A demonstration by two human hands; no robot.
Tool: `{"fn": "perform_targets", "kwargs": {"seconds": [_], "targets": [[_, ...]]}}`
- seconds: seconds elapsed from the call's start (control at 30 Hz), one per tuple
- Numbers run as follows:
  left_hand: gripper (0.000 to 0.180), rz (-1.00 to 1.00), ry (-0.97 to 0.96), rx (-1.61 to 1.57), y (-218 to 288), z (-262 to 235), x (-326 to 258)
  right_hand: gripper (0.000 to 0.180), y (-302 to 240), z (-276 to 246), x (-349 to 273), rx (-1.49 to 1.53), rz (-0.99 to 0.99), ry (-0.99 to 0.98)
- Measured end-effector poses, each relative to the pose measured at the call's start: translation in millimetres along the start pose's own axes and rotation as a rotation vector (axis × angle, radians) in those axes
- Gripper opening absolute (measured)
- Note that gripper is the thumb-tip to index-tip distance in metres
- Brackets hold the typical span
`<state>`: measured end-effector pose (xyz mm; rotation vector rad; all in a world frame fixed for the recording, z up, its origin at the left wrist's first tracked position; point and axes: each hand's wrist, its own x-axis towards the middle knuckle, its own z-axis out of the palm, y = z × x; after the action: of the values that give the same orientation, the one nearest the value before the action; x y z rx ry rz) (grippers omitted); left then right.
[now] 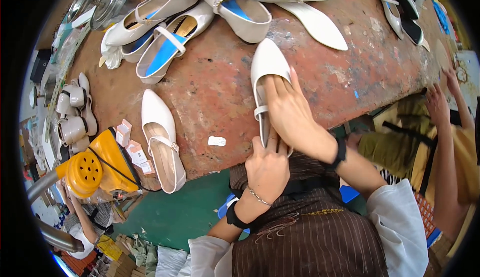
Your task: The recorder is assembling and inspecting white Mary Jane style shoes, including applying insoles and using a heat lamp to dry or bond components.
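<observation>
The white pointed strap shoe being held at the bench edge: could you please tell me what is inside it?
The right hand has its fingers pushed into the white pointed strap shoe, under the strap. The left hand grips the heel. The fingers cover the insole, so its colour cannot be seen.

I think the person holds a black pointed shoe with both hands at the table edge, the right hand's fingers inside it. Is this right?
Not quite: the shoe is white, not black, as the head view shows. The rest stands: both hands hold it at the edge of the worn red table, the left hand gripping its heel end and the right hand with fingers inside it.
</observation>
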<state>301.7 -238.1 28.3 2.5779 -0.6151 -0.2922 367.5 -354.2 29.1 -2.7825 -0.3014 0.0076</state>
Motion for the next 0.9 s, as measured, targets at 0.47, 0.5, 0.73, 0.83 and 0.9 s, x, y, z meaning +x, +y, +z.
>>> {"fn": "perform_targets", "kwargs": {"seconds": [0.47,0.5,0.73,0.83,0.9], "targets": [[0.042,0.029,-0.028,0.039,3,-14,3,0.029,23,21,28,-0.247,-0.062,-0.049],[0.042,0.05,-0.013,0.033,3,-18,3,0.029,27,13,26,-0.275,-0.059,0.044],[0.025,-0.128,0.215,-0.323,-64,-117,-75,0.026,136,-53,70,0.225,0.248,0.418],[0.019,-0.234,0.316,0.137,-104,-130,-96,0.036,167,-24,97,0.053,0.341,0.308],[0.021,-0.339,0.11,0.275,-123,-134,-103,0.052,176,-17,111,-0.099,0.365,0.229]]}}
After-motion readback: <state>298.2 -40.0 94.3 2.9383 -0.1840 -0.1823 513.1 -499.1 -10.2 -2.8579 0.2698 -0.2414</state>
